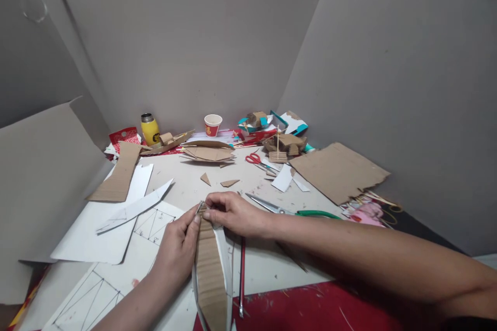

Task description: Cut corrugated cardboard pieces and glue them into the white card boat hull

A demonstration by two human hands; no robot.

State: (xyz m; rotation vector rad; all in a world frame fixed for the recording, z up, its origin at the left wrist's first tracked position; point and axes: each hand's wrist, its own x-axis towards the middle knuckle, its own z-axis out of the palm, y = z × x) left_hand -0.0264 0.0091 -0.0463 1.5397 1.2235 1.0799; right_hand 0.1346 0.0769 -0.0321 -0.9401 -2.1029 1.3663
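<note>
At the near middle of the table (250, 178), the long cardboard piece (212, 269) lies between my two hands, running from my fingertips back toward my body until its near end leaves view. My left hand (176, 240) has the far tip from the left, thumb and index finger drawn nearly together on it. My right hand (231, 212) meets the same tip from the right, thumb pressed against it and the other fingers curled over; how they close behind it I cannot tell. The piece is brown, ribbed across its width, narrow under my fingers and broader toward its middle. Pale strips (222, 248) run along both long sides like a low edging. Just to its right lies a slim red stick (243, 269), and beyond my right wrist rest the green-handled scissors (318, 213), blades pointing left. Near my left hand lies paper with ruled lines (155, 223); a red sheet (295, 305) spreads at the near edge.
</note>
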